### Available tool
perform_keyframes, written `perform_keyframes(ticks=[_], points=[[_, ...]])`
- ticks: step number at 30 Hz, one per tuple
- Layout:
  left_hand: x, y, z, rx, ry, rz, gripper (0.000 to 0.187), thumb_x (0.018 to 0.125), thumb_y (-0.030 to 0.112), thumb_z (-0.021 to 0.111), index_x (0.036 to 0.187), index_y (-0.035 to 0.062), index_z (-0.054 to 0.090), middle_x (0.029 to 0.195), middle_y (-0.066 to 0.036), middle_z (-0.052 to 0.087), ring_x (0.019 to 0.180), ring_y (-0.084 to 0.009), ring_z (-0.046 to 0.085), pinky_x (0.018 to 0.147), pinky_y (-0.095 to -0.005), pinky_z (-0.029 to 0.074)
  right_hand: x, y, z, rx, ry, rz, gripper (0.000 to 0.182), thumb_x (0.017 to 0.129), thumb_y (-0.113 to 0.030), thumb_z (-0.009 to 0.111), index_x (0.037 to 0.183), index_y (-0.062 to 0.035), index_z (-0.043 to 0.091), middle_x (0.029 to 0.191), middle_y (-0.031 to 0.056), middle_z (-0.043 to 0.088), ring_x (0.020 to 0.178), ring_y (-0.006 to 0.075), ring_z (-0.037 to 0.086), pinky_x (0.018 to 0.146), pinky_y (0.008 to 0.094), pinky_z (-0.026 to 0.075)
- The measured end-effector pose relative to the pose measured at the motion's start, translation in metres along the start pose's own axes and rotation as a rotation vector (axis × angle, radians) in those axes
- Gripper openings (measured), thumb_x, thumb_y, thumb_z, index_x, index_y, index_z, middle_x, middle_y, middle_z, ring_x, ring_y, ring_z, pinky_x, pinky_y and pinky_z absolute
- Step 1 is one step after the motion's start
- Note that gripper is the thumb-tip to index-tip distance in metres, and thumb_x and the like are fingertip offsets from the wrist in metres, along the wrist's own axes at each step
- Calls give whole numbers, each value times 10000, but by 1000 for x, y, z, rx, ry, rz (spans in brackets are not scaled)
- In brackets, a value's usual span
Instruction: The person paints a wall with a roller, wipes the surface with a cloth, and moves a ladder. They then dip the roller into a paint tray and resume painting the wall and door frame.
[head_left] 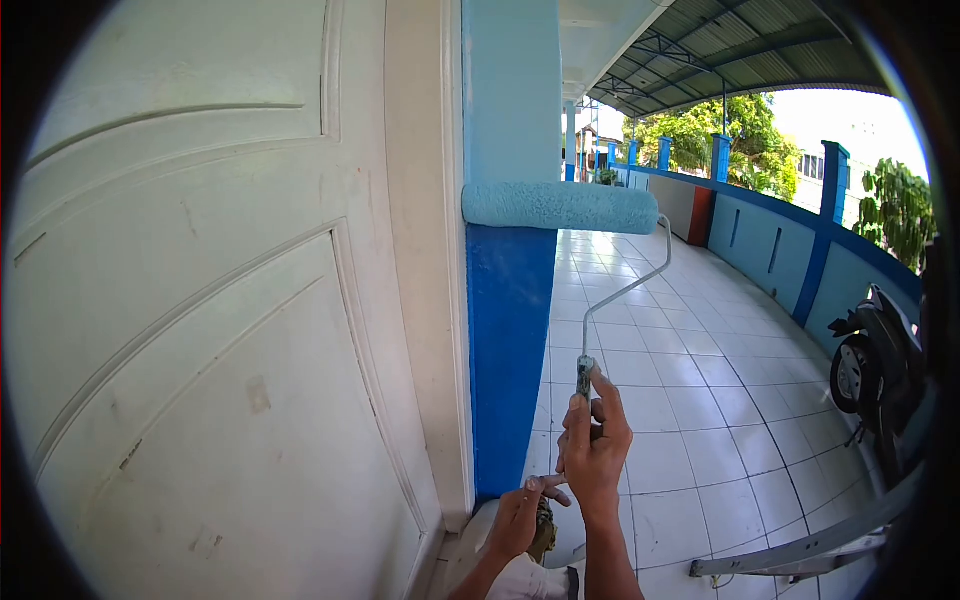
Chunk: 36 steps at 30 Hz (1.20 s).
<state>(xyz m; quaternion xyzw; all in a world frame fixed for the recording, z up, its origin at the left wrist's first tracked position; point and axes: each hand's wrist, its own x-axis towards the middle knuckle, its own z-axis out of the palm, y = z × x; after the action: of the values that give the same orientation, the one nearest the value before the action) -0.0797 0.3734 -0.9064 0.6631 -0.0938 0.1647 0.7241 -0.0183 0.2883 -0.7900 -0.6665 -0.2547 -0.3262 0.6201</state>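
Right hand: is gripping the paint roller
Left hand: is hovering nearby, cannot tell its grip
Column: is showing light blue above, dark blue below; remainder unclear

The scene is seen by one camera, which is worn on the head of the person, and it is directed forward and down. The left hand and the right hand are viewed from above and behind, at close range, at the lower edge. The white panelled door is taken from very near, at a slant, on the left side. The pillar painted light blue and dark blue is placed near the middle. To the right, a long white tiled floor is looked along, under a corrugated roof. Straight lines are bent by the wide lens, and the corners are darkened.
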Motion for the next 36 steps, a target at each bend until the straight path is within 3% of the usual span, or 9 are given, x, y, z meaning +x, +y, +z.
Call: perform_keyframes(ticks=[12, 14, 16, 20, 22, 24, 26, 29, 36], points=[[0, 8, -1, 89, 54, -66, 638, 1109, 441, 265, 1170, -23, 699, 915, -87, 732, 888, -154, 621, 877, -311, 446, -13, 18, 6, -52, 17, -74, 342, 1021, -73, 554, 1346, 29, 533, 626, 11, 541, 485, 33, 477, 393, 210, 343], [1, 0, -2, 84, 63, -67, 632, 1109, 434, 266, 1160, -16, 706, 912, -78, 732, 879, -151, 618, 867, -305, 445, -6, 9, 8, 13, 18, -4, 347, 1020, -71, 554, 1351, 30, 527, 629, 10, 543, 483, 33, 478, 392, 209, 343], [0, -5, -3, 43, 70, -22, 624, 1104, 476, 306, 1029, -20, 676, 869, 5, 616, 808, -94, 512, 770, -289, 422, 1, 3, 11, -21, 24, -20, 350, 1021, -75, 553, 1356, 24, 528, 626, 12, 544, 487, 36, 481, 404, 212, 334], [-3, -2, -4, 26, 85, -36, 624, 1103, 473, 310, 1055, -29, 677, 889, 0, 635, 831, -104, 536, 804, -293, 432, -3, 1, 8, 56, 2, 19, 349, 1024, -79, 546, 1357, 22, 527, 627, 17, 552, 481, 36, 489, 398, 211, 339], [-1, -1, -3, -75, 93, -28, 620, 1104, 466, 314, 1075, -32, 683, 929, -9, 661, 853, -113, 556, 822, -290, 434, -16, 11, 3, -28, -7, 21, 332, 1004, -27, 551, 1329, 41, 544, 840, 115, 673, 603, 78, 590, 482, 242, 454], [3, -6, -4, -26, 92, -12, 635, 1105, 470, 276, 1152, -9, 690, 903, -46, 691, 840, -126, 576, 817, -292, 436, -16, 15, 4, -54, -12, -13, 333, 1002, -23, 550, 1329, 44, 543, 869, 125, 677, 607, 78, 594, 485, 245, 459], [0, -10, -8, 37, 87, -14, 662, 1106, 474, 237, 1229, 13, 696, 878, -83, 720, 827, -138, 597, 811, -295, 437, -3, 7, 10, -4, 28, -27, 350, 1027, -75, 540, 1367, 7, 526, 628, 21, 541, 437, 23, 461, 354, 206, 332], [-5, -13, -10, 30, 31, -74, 661, 1106, 472, 239, 1234, 11, 694, 869, -87, 723, 849, -140, 617, 818, -292, 445, 30, -17, 15, -26, 16, 31, 345, 1014, -52, 535, 1347, 41, 541, 696, 74, 624, 538, 68, 548, 453, 232, 400], [-2, -23, -11, 25, 38, -40, 652, 1107, 462, 232, 1236, 26, 699, 862, -93, 727, 839, -141, 614, 823, -294, 445, 82, -44, 23, 45, 59, -69, 350, 1032, -97, 528, 1359, 29, 540, 617, 47, 577, 456, 66, 497, 412, 250, 342]])
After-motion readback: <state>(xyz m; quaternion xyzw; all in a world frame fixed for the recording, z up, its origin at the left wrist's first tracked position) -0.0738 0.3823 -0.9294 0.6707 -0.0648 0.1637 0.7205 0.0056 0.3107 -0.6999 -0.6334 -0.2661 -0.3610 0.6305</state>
